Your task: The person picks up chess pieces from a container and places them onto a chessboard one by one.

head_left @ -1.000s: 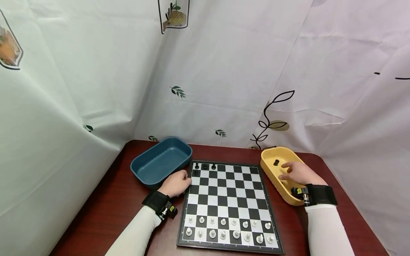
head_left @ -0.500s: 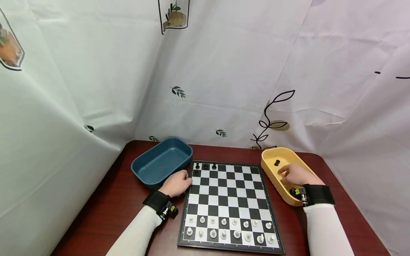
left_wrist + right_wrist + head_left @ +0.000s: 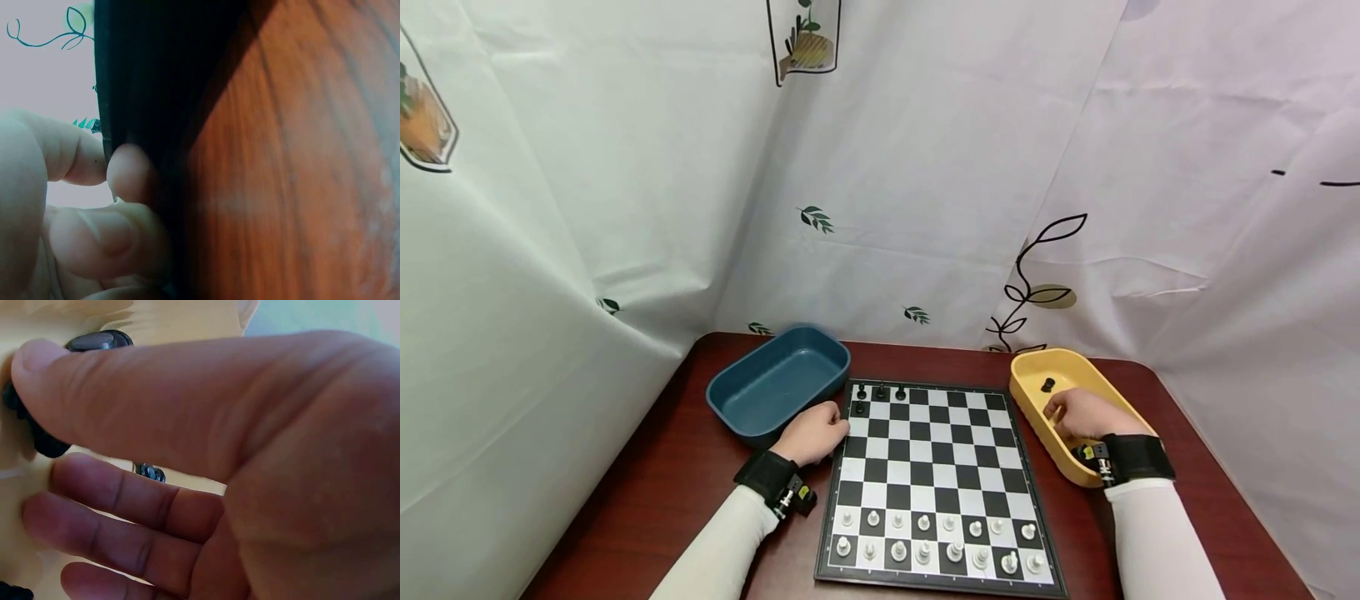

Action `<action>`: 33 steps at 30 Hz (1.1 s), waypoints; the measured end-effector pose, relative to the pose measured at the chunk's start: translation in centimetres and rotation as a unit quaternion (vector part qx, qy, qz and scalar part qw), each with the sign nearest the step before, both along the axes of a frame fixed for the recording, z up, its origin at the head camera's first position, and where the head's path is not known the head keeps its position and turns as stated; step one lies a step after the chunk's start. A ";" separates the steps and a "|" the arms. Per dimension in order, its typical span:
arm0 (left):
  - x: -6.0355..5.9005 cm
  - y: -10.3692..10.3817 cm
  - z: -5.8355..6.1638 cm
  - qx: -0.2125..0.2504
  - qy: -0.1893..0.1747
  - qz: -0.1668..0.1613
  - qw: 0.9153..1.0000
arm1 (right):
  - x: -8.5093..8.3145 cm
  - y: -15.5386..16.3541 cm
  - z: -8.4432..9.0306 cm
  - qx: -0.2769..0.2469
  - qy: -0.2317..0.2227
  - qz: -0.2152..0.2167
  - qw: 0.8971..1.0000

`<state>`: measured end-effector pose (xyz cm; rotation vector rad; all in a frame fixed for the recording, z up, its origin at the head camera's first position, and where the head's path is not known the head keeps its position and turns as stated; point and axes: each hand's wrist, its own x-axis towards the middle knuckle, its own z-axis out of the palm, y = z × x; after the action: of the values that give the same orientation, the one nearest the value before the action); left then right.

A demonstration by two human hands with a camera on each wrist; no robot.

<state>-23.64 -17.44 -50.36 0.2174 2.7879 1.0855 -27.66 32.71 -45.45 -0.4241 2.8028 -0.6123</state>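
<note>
In the head view, a dark red table (image 3: pixel 647 500) is seen from above, backed by a pale printed cloth (image 3: pixel 925 150). A chessboard (image 3: pixel 928 450) is set in the middle, with white pieces (image 3: pixel 923 550) lined up in two rows along its near side and four black pieces (image 3: pixel 881 392) stood in its far left corner. To the left of the board a blue tray (image 3: pixel 778 387) is placed; to the right, a yellow tray (image 3: pixel 1063 365). A loose black piece (image 3: pixel 1048 385) is shown at the yellow tray's far end, just beyond the right hand (image 3: pixel 1093 414), which is lowered into that tray with its fingers bent downward. The left hand (image 3: pixel 811 433) is rested at the board's left edge, beside the blue tray, its fingers curled in

In the left wrist view, the dark edge of the board is pinched between the left hand's bent fingers and thumb; wood grain is shown to the right, blurred

In the right wrist view, the held black piece (image 3: pixel 50 442) is gripped at the tip of the right thumb, the opposing finger being mostly hidden behind it, while the other fingers are loosely bent. Another black piece (image 3: pixel 100 340) is seen just past the thumb, partly covered by it, and further dark pieces (image 3: pixel 151 473) are glimpsed between the fingers and at the lower left corner
</note>
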 end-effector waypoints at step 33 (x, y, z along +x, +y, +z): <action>0.1 0.0 0.1 0.000 0.000 0.000 1.000 | 0.3 -0.2 0.1 0.002 0.014 -0.015 1.000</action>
<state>-23.59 -17.45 -50.23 0.2161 2.7877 1.0864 -27.38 32.53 -45.38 -0.3941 2.8412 -0.6103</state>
